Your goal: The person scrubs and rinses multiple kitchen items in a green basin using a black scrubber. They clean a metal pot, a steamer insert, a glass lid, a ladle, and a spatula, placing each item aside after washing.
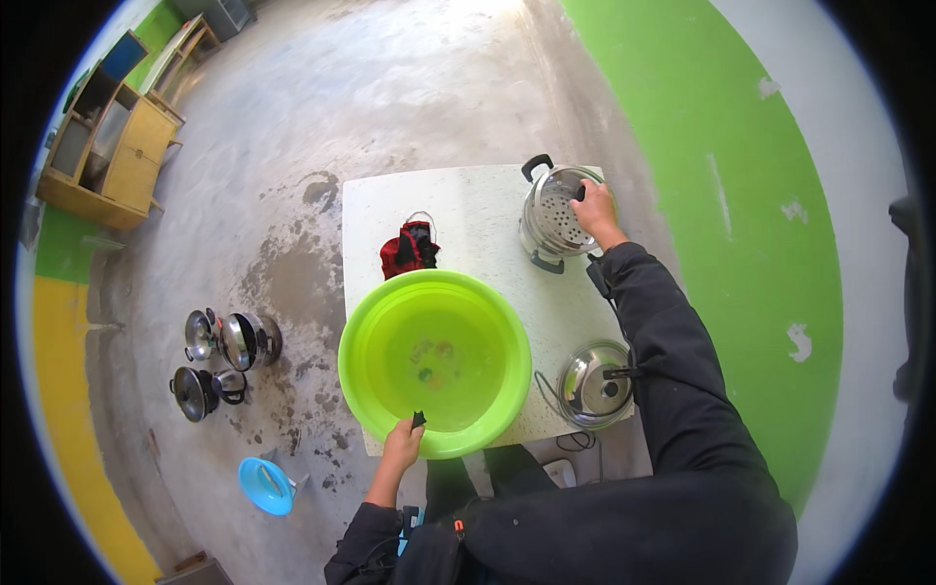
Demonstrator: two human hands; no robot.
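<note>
A large lime-green plastic basin (pixel 435 363) with water in it stands on the white speckled table (pixel 475 205). At its lower left rim, my left hand (pixel 404 442) holds a small black piece, too small to name. My right hand (pixel 598 212) reaches over a steel steamer pot (pixel 559 212) at the far right corner, fingers closed around a dark knob or handle above its perforated part. The pot has black side handles. Beyond the basin lies a crumpled red and black cloth (pixel 408 247). A domed steel lid (pixel 594 384) with a black knob rests near the right table edge.
Several pots with lids (pixel 248 341) stand on the concrete floor at left. A small blue basin (pixel 265 486) is nearer me. A wooden cabinet (pixel 135 153) stands at the far left; a green-painted wall (pixel 731 183) runs along the right. A dark cable (pixel 578 441) hangs by the near table edge.
</note>
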